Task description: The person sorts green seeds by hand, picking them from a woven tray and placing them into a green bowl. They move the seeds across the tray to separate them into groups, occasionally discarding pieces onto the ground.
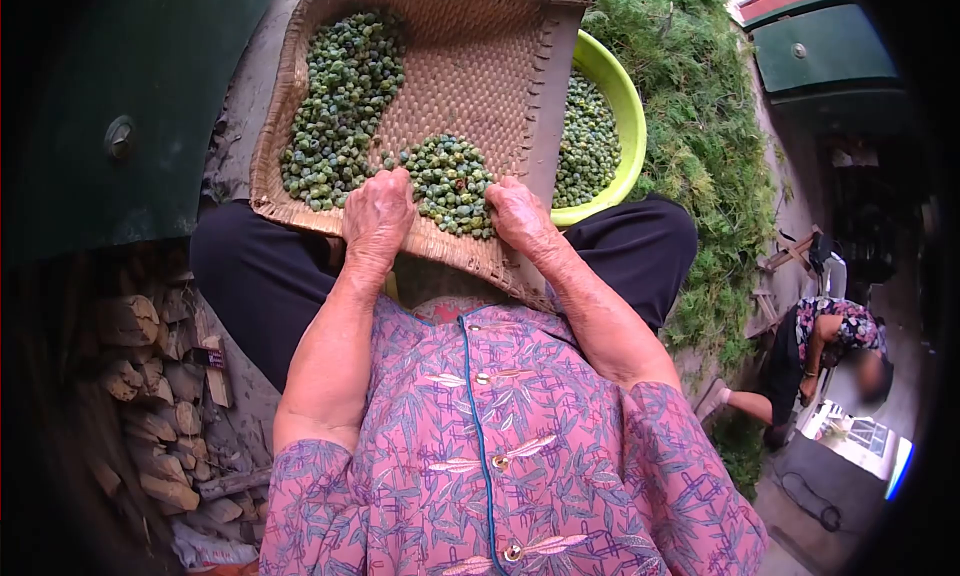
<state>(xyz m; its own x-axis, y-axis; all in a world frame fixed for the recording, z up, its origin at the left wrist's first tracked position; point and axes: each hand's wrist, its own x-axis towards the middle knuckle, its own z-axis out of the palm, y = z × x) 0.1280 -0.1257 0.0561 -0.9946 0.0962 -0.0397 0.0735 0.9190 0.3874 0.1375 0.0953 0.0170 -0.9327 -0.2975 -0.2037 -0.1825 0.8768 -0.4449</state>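
A small heap of green fruits (450,184) lies in the wicker winnowing basket (470,71) between left hand (380,206) and right hand (518,212), both curled; whether they pinch anything is unclear.

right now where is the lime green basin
In the head view, the lime green basin is upper right of centre, between the woven winnowing basket, whose flat edge partly hides it, and the feathery green foliage.
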